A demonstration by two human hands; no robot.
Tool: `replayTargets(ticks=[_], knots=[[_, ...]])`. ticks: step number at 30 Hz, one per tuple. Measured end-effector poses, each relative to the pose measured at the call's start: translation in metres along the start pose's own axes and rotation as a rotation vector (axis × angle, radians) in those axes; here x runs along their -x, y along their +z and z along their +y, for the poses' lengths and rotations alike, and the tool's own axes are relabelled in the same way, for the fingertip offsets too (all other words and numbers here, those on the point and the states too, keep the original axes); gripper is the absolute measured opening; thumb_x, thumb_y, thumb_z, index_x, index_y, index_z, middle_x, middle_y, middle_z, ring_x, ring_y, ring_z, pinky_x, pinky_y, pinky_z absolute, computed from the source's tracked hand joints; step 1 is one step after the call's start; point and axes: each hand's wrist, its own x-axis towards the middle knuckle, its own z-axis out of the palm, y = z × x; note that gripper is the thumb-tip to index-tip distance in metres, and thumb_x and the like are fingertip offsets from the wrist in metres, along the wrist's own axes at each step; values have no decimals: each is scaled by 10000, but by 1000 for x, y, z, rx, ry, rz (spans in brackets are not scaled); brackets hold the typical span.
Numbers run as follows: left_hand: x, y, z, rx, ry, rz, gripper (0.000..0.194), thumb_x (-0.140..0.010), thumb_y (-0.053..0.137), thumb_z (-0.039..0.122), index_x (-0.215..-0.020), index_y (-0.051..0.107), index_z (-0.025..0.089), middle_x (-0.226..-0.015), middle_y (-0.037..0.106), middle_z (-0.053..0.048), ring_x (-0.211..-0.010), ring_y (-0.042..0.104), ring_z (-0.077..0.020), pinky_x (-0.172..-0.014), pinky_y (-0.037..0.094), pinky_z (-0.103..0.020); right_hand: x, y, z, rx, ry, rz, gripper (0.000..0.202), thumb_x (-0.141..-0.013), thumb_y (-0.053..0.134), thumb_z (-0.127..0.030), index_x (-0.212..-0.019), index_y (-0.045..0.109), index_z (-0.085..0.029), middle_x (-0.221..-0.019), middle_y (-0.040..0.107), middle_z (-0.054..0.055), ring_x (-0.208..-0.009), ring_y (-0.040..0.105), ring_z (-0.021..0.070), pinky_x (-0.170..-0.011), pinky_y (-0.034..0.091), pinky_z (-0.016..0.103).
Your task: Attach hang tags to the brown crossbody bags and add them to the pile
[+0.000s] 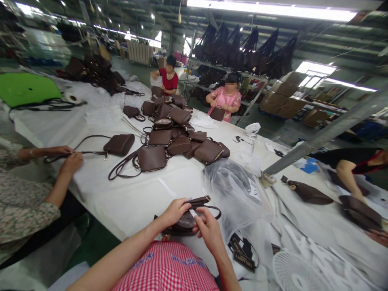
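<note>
Right in front of me on the white-covered table lies a small dark brown handbag (178, 231), its greyish lining showing. My left hand (176, 211) is closed around the bag's folded brown strap (198, 201). Between thumb and fingers of my right hand (208, 227) is a small white strip (193, 212), held over the bag's opening; its exact kind is unclear. Beyond my hands a heap of similar brown handbags (160, 138) is piled up. A clear plastic bag (230, 182) with dark contents lies just to the right.
Black hang tags (242, 252) and a white fan (298, 270) are at my lower right. A slanted metal post (321, 135) rises beyond. At left, a co-worker's hands (71, 159) hold a bag strap; other people work across the table and at right.
</note>
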Motion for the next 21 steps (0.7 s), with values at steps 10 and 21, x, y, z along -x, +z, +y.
replayTargets(ticks=[10, 21], knots=[[6, 1, 3, -180, 118, -169, 191, -833, 417, 211, -847, 603, 167, -830, 645, -27, -766, 563, -165, -727, 428, -245, 13, -7, -27, -281, -37, -208, 373, -640, 796, -345, -974, 697, -211, -936, 708, 62, -860, 663, 230, -633, 528, 284], [10, 3, 10, -51, 180, -137, 339, -936, 327, 330, -765, 566, 162, -719, 573, -5, -678, 499, -136, -663, 397, -234, -1, -3, -13, -323, -57, 68, 407, -689, 709, -572, -749, 618, -179, -705, 649, 5, -590, 586, 138, -506, 470, 232]])
